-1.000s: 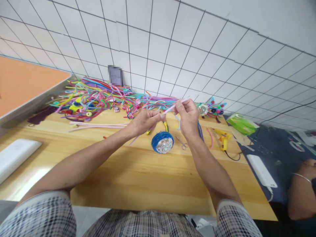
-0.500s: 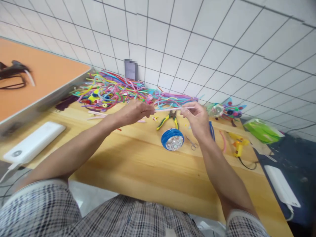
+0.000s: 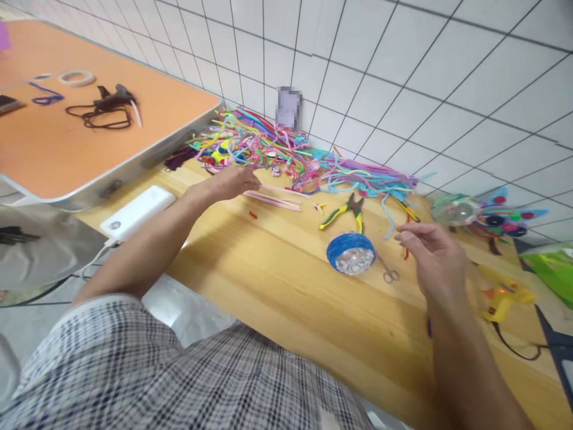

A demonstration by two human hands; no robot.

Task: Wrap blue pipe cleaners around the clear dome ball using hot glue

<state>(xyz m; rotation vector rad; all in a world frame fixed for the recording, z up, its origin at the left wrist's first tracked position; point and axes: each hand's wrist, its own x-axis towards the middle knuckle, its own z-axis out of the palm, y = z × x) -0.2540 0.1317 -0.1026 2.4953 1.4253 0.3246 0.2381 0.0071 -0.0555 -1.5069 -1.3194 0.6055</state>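
My left hand (image 3: 235,181) is closed in a pinch at one end of a pale pink pipe cleaner (image 3: 286,190). Just below it, several more pink pipe cleaners (image 3: 273,202) lie side by side on the wooden table (image 3: 268,269). My right hand (image 3: 436,257) is raised over the table's right side, fingers loosely curved, thumb apart and nothing visible in them. Left of it sit a clear dome wrapped in blue pipe cleaner (image 3: 351,252), small scissors (image 3: 390,275) and yellow-green pliers (image 3: 347,214).
A heap of colourful pipe cleaners (image 3: 264,146) runs along the tiled wall, a phone (image 3: 289,108) behind it. Rightward are a decorated animal figure (image 3: 504,221) and a yellow glue gun (image 3: 504,298) with a cord. A white power bank (image 3: 138,210) and an orange table (image 3: 147,152) are leftward.
My hands have moved apart. The right hand has let go of the pink pipe cleaner and shifted right; the left has brought it down near the other pink ones. The view has turned left.
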